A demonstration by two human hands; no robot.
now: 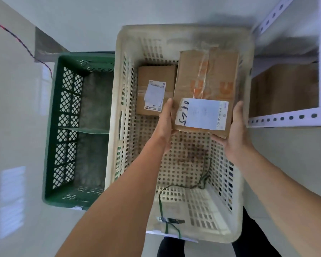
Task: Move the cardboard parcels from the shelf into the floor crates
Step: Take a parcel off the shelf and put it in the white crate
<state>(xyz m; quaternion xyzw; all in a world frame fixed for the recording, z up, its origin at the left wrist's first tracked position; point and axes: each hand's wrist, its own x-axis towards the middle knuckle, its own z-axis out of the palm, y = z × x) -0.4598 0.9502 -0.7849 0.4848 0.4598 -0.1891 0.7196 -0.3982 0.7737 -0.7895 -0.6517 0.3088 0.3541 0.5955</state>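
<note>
Head cam: one small parcel (152, 89) sits in the white crate (119, 108), your left hand (167, 123) and right hand (233, 130) grip a second parcel (206, 80) above it, another box (282, 89) waits on the shelf (285, 120).

We saw the pale floor (17, 115) carrying a green crate (51, 130) just beside a cream crate (183, 31); the shelf (285, 120) bore a brown parcel (283, 89).
</note>
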